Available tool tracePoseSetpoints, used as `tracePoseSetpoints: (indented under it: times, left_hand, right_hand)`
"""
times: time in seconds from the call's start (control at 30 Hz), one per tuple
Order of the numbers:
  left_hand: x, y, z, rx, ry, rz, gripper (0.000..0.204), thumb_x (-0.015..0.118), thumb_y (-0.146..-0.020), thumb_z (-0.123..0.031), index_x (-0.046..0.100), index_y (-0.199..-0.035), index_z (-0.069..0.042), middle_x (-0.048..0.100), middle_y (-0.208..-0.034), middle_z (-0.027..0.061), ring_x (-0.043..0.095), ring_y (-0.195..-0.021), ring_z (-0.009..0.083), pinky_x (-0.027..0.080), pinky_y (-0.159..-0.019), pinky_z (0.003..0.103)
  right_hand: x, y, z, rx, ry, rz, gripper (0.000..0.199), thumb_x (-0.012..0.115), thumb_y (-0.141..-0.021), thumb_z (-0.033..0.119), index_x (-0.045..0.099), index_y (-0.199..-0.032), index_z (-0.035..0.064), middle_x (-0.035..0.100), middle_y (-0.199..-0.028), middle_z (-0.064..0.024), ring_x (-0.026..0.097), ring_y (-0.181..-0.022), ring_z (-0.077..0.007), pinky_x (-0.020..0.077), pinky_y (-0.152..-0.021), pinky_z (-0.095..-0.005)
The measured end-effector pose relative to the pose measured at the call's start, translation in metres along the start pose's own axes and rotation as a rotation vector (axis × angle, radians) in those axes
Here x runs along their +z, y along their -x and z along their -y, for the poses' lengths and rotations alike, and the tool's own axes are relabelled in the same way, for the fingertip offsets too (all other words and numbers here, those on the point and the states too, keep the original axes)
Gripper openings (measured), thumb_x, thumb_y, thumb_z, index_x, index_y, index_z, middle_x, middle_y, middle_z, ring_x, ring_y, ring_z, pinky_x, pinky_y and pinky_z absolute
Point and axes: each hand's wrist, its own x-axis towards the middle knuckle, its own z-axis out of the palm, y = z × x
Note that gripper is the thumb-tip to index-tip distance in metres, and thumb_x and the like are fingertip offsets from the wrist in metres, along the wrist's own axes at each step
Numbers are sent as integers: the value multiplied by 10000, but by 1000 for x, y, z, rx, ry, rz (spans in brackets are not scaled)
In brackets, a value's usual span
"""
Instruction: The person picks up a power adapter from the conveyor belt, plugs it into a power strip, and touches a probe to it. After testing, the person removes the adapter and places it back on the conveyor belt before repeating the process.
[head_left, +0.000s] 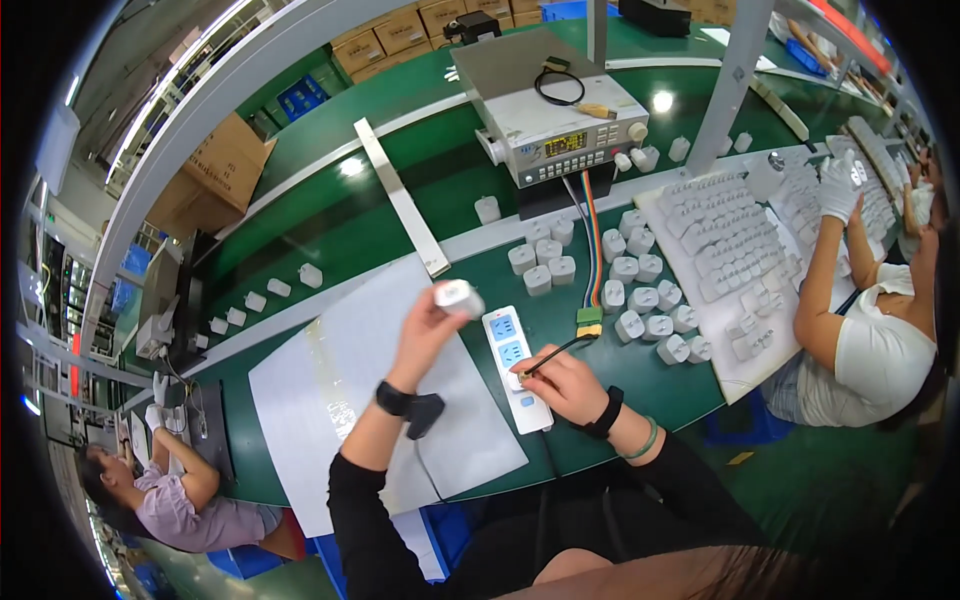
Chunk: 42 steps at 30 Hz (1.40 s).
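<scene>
Holding a charger in the left hand, I worked a cable at the strip with the right hand.
The left fingers gripped the charger, blurred, above the sheet and near the strip's far end; the right fingers pinched the cable's plug end over the strip's nearer half, though from my remote seat I could not tell whether it was seated in anything. The cable ran to a green connector on the ribbon below the meter. I judged the step to be a swap between units at the strip, one charger out in hand; the next move seemed to call for a straight, steady right-hand pinch on the plug, the left kept clear of the cable.
</scene>
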Motion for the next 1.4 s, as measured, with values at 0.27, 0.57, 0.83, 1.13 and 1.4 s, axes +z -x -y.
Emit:
tracePoseSetpoints:
  times: [0.27,0.57,0.83,1.13,1.4]
  left_hand:
    - [38,-6,29,14,-428,102,445,701,-793,-108,528,-1196,-34,597,-1150,69,577,-1058,184,449,-917,297]
    - [30,28,21,287,-580,36,470,743,-719,-189,568,-1135,-60,621,-1083,97,558,-1054,269,431,-901,359]
    - [49,72,43,256,-604,178,444,713,-749,-169,582,-1163,-76,599,-1173,120,523,-1153,291,421,-930,364]
    - [55,67,32,275,-586,240,430,712,-749,-133,601,-1163,-89,574,-1232,112,522,-1157,280,404,-977,369]
    - [11,4,3,400,-171,-142,437,644,-806,-43,552,-1230,-84,515,-1151,94,516,-1081,219,411,-914,299]
  right_hand:
    - [-2,3,-3,-9,72,-16,197,616,-857,107,655,-1046,67,561,-907,-82,587,-761,-201,484,-687,-289]
    - [-4,6,-11,-72,131,-57,197,625,-866,181,649,-1047,108,569,-907,-67,608,-756,-195,494,-658,-297]
    - [-10,-21,20,-247,59,-155,151,579,-868,104,638,-978,19,617,-961,-96,599,-818,-240,483,-729,-311]
    - [-3,-74,-21,-59,40,-142,149,532,-873,68,626,-942,-25,632,-962,-110,588,-861,-250,467,-766,-312]
    - [-2,-69,-23,-105,173,-104,172,533,-881,92,636,-979,-5,613,-934,-117,592,-838,-275,470,-750,-325]
